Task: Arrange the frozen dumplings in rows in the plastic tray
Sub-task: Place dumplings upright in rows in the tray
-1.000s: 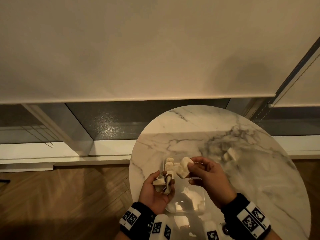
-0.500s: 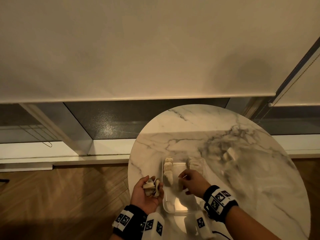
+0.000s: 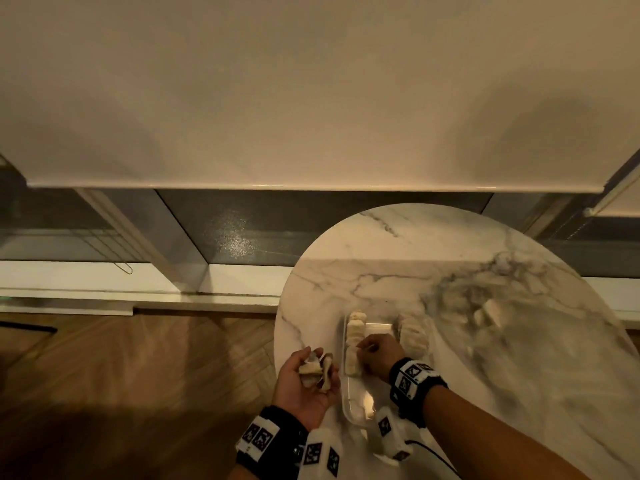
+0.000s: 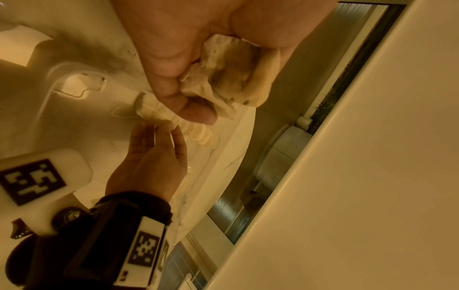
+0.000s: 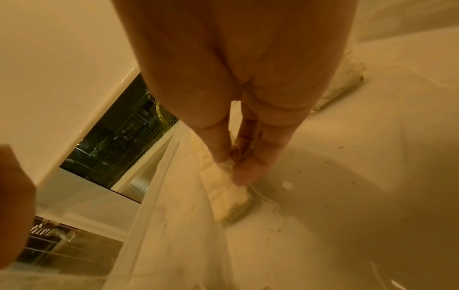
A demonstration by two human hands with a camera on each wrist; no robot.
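Observation:
A clear plastic tray (image 3: 347, 400) lies on the round marble table (image 3: 450, 244). One row of pale dumplings (image 3: 356, 325) runs along its left wall, and a second row (image 3: 412, 336) lies by its right side. My right hand (image 3: 362, 351) reaches into the tray and pinches a dumpling (image 5: 229, 194) at the near end of the left row, with that dumpling resting on the tray floor. My left hand (image 3: 320, 365) hovers left of the tray, palm up, cupping a small clump of dumplings (image 4: 231, 78).
A few loose dumplings (image 3: 490, 311) lie on the table to the right of the tray. The table edge (image 3: 277, 341) is just left of the tray, with wooden floor (image 3: 138, 375) below. A window blind (image 3: 311, 98) hangs beyond the table.
My right hand has carried a dumpling from above the tray down into the left row. My left hand has drawn a little left and nearer with its clump.

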